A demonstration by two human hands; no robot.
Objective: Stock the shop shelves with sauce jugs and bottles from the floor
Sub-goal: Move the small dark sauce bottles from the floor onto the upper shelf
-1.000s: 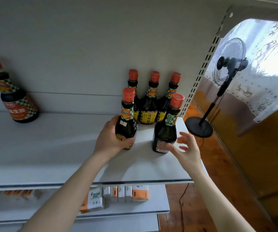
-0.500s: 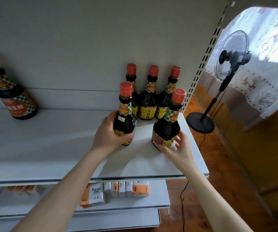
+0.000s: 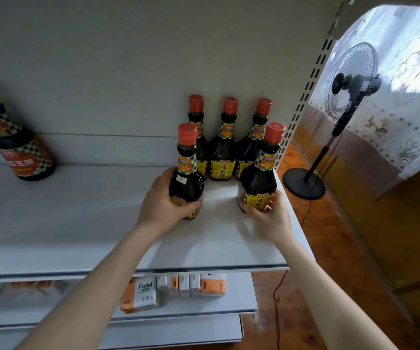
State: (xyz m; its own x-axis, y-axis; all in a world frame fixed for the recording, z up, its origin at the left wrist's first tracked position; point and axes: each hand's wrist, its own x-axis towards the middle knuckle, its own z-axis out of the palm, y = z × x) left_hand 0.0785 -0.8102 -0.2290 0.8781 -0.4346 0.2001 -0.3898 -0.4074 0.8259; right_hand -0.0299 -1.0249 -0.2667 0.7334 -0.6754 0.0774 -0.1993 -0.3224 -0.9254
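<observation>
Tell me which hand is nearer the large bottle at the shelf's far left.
Left. The left hand sits well right of the large bottle; the right hand is even farther right.

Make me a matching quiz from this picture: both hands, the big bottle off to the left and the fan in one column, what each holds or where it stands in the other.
Column A
1. left hand
2. right hand
3. big bottle
4. fan

Column B
a. stands on the wooden floor
b. grips the front-left bottle
c. stands alone at the far left of the shelf
d. holds the front-right bottle near its base

Pairs: 1-b, 2-d, 3-c, 4-a
</observation>
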